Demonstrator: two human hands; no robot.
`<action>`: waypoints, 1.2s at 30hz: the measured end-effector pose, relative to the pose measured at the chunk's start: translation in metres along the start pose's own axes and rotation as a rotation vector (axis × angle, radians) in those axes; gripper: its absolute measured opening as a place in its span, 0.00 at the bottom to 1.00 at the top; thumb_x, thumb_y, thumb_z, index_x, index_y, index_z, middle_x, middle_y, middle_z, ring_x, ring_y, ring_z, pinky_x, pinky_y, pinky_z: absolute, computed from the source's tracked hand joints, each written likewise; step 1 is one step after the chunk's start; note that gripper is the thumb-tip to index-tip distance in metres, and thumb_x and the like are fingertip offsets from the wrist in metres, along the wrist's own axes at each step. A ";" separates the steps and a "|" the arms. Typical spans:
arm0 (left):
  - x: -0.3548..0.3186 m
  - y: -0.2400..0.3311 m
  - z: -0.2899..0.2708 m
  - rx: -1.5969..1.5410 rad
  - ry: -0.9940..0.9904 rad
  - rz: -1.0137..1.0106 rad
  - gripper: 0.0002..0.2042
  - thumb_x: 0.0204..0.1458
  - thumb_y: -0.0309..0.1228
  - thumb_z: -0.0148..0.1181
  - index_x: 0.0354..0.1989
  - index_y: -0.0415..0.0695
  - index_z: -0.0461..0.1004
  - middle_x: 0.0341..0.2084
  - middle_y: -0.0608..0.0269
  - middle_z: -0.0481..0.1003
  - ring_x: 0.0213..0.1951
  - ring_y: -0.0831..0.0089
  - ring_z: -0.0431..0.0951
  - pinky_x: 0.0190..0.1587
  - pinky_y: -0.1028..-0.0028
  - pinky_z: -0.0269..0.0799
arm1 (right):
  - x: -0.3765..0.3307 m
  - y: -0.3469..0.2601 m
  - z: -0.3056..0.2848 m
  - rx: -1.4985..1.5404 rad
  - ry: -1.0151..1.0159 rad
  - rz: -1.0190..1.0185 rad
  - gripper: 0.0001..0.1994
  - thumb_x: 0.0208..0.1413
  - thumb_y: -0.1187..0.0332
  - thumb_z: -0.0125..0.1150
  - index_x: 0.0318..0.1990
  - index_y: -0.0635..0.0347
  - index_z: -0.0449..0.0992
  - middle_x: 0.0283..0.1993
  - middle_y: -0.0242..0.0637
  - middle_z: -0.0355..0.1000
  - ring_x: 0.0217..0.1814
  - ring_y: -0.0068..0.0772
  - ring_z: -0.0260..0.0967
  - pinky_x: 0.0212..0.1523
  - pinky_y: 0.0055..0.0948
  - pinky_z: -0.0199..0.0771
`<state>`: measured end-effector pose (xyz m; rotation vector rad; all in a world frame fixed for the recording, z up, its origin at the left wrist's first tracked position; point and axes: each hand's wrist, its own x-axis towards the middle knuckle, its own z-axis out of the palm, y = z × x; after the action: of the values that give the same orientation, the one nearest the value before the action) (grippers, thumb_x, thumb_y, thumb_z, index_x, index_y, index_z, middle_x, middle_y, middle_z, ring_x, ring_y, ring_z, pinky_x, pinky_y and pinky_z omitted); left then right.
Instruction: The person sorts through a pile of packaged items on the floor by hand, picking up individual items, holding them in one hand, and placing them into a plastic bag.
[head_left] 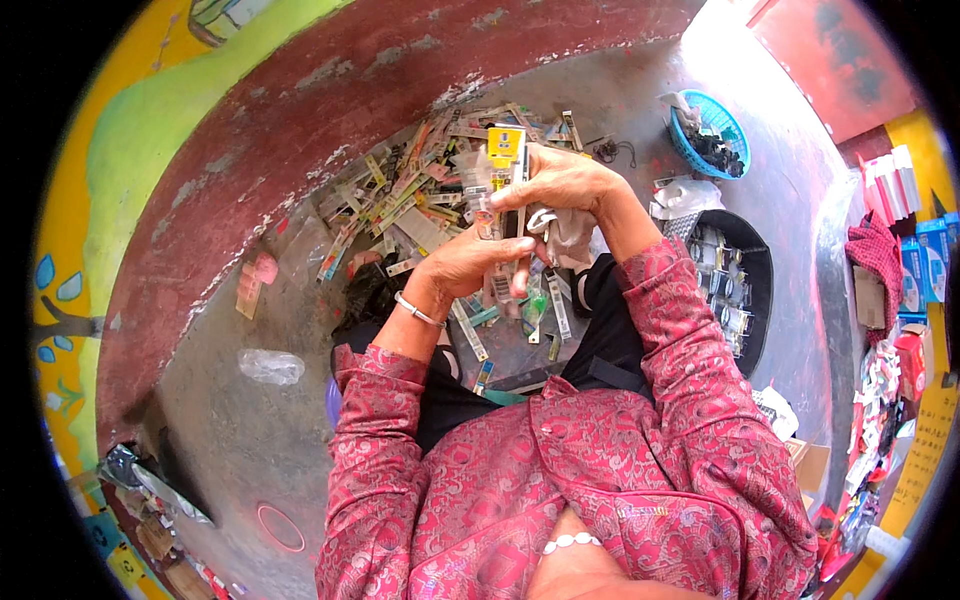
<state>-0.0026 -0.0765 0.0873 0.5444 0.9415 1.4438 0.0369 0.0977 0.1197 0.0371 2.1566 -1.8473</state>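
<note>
Both hands meet in front of me around a clear plastic packet with a yellow card top [507, 146]. My right hand [568, 182] grips it from the right side, thumb laid across its front. Lower down, my left hand [472, 262] closes on the packet's bottom part, with the thumb pointing right. What exactly sits inside the packet is too blurred to tell. A crumpled whitish cloth or bag [568, 236] hangs just under my right hand. Beyond and below the hands lies a loose heap of long, narrow printed card strips [420, 228].
A blue plastic basket [735, 118] holding dark items stands far right. Nearer on the right is a black tub [763, 290] with several clear-wrapped pieces. A clear plastic bag [271, 367] and a pink ring [281, 527] lie on the floor at left. Boxes [912, 270] line the right wall.
</note>
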 end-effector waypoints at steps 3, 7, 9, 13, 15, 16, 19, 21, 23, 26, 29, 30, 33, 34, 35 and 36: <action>0.002 -0.003 -0.003 -0.017 0.025 -0.004 0.16 0.48 0.38 0.56 0.34 0.35 0.68 0.08 0.66 0.66 0.09 0.78 0.65 0.17 0.75 0.69 | -0.005 -0.003 -0.005 0.137 0.050 -0.062 0.17 0.43 0.61 0.62 0.40 0.62 0.74 0.36 0.31 0.72 0.38 0.21 0.65 0.43 0.23 0.62; -0.005 0.003 -0.001 -0.114 0.069 0.035 0.19 0.50 0.42 0.52 0.34 0.34 0.67 0.05 0.69 0.62 0.07 0.80 0.63 0.12 0.79 0.67 | 0.000 0.004 -0.016 0.241 0.068 -0.147 0.20 0.44 0.61 0.60 0.44 0.63 0.71 0.40 0.33 0.71 0.43 0.24 0.64 0.48 0.24 0.60; -0.001 0.003 -0.002 -0.091 -0.040 -0.002 0.21 0.50 0.45 0.51 0.34 0.34 0.67 0.04 0.69 0.61 0.06 0.80 0.62 0.14 0.78 0.68 | 0.001 0.005 -0.009 0.282 0.091 -0.082 0.21 0.43 0.60 0.62 0.43 0.65 0.72 0.40 0.35 0.71 0.42 0.25 0.65 0.45 0.26 0.63; 0.000 -0.005 0.000 -0.188 -0.079 -0.023 0.27 0.48 0.50 0.52 0.38 0.32 0.66 0.12 0.58 0.69 0.13 0.71 0.70 0.20 0.73 0.72 | 0.002 -0.002 0.005 0.294 0.092 -0.061 0.15 0.42 0.65 0.62 0.37 0.65 0.72 0.35 0.36 0.72 0.38 0.27 0.69 0.44 0.26 0.66; 0.001 -0.004 -0.005 -0.223 0.003 -0.024 0.31 0.46 0.52 0.54 0.43 0.30 0.64 0.27 0.48 0.73 0.24 0.65 0.76 0.27 0.70 0.74 | 0.007 0.010 -0.003 0.319 0.152 -0.124 0.11 0.44 0.68 0.59 0.33 0.65 0.73 0.32 0.35 0.73 0.35 0.25 0.69 0.42 0.24 0.67; -0.001 0.006 -0.006 -0.224 -0.010 -0.027 0.30 0.43 0.47 0.60 0.47 0.36 0.62 0.33 0.55 0.73 0.30 0.69 0.76 0.31 0.73 0.73 | 0.005 0.007 -0.001 0.348 0.226 -0.106 0.09 0.45 0.69 0.58 0.32 0.65 0.74 0.31 0.36 0.73 0.33 0.24 0.69 0.37 0.24 0.68; 0.004 0.007 -0.007 0.199 0.273 0.247 0.30 0.44 0.37 0.61 0.52 0.36 0.57 0.33 0.58 0.72 0.33 0.76 0.72 0.35 0.79 0.68 | 0.005 0.001 -0.002 0.177 0.457 0.080 0.14 0.44 0.63 0.59 0.31 0.67 0.74 0.27 0.36 0.71 0.27 0.21 0.67 0.27 0.22 0.67; 0.010 -0.002 -0.005 0.353 0.369 0.225 0.26 0.45 0.31 0.58 0.53 0.38 0.56 0.29 0.64 0.70 0.27 0.79 0.70 0.31 0.80 0.68 | 0.014 0.013 -0.003 0.010 0.502 0.117 0.15 0.44 0.61 0.59 0.30 0.67 0.74 0.26 0.34 0.70 0.25 0.20 0.65 0.26 0.22 0.65; 0.010 -0.004 -0.003 0.265 0.329 0.164 0.23 0.49 0.30 0.53 0.53 0.39 0.56 0.25 0.66 0.67 0.21 0.81 0.66 0.24 0.82 0.64 | 0.020 0.024 -0.006 -0.146 0.590 0.114 0.19 0.46 0.54 0.59 0.28 0.66 0.73 0.23 0.30 0.68 0.23 0.19 0.60 0.24 0.22 0.61; 0.002 0.008 -0.007 -0.136 0.164 0.155 0.21 0.52 0.31 0.50 0.54 0.39 0.56 0.23 0.67 0.65 0.18 0.83 0.62 0.20 0.84 0.60 | 0.020 0.017 -0.020 0.148 0.502 0.015 0.22 0.48 0.48 0.56 0.28 0.64 0.73 0.23 0.29 0.67 0.23 0.18 0.59 0.24 0.22 0.61; -0.002 0.011 -0.014 -0.337 0.095 0.176 0.20 0.53 0.31 0.48 0.53 0.38 0.57 0.22 0.65 0.66 0.17 0.83 0.60 0.19 0.84 0.58 | 0.006 0.009 -0.036 0.425 0.718 -0.041 0.19 0.50 0.52 0.56 0.30 0.63 0.73 0.22 0.27 0.66 0.22 0.16 0.61 0.24 0.19 0.64; -0.001 0.010 -0.014 -0.399 0.077 0.171 0.19 0.53 0.30 0.48 0.52 0.38 0.57 0.22 0.64 0.67 0.17 0.83 0.61 0.19 0.84 0.59 | 0.004 0.006 -0.035 0.495 0.876 -0.162 0.17 0.49 0.55 0.58 0.30 0.63 0.73 0.21 0.27 0.66 0.22 0.17 0.62 0.23 0.20 0.65; 0.007 0.009 -0.008 -0.229 0.163 0.118 0.12 0.52 0.29 0.47 0.43 0.39 0.61 0.19 0.66 0.66 0.15 0.83 0.62 0.16 0.83 0.58 | 0.007 -0.003 -0.005 -0.172 1.096 -0.597 0.07 0.46 0.67 0.60 0.30 0.59 0.72 0.22 0.30 0.68 0.21 0.20 0.66 0.22 0.23 0.67; 0.008 0.005 -0.007 -0.145 0.201 0.099 0.10 0.52 0.29 0.47 0.41 0.39 0.62 0.18 0.66 0.66 0.15 0.83 0.62 0.16 0.83 0.58 | 0.009 -0.006 0.011 -0.453 1.056 -0.779 0.05 0.46 0.69 0.60 0.30 0.57 0.72 0.22 0.30 0.68 0.21 0.22 0.67 0.21 0.23 0.67; 0.009 0.003 -0.009 0.065 0.178 0.001 0.06 0.52 0.28 0.45 0.36 0.41 0.62 0.17 0.67 0.66 0.13 0.83 0.61 0.14 0.83 0.57 | 0.015 -0.003 0.018 -0.699 0.957 -0.841 0.05 0.45 0.70 0.59 0.30 0.55 0.72 0.22 0.32 0.67 0.21 0.26 0.67 0.22 0.24 0.68; 0.005 0.002 -0.004 0.125 0.135 -0.060 0.07 0.51 0.28 0.46 0.36 0.40 0.62 0.18 0.67 0.67 0.12 0.83 0.61 0.14 0.84 0.57 | 0.017 0.000 0.022 -0.940 0.852 -0.895 0.05 0.45 0.70 0.59 0.31 0.54 0.72 0.23 0.33 0.67 0.21 0.29 0.68 0.22 0.25 0.68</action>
<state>-0.0080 -0.0725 0.0856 0.5111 1.1520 1.3872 0.0251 0.0739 0.1124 -0.4961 3.9143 -0.8805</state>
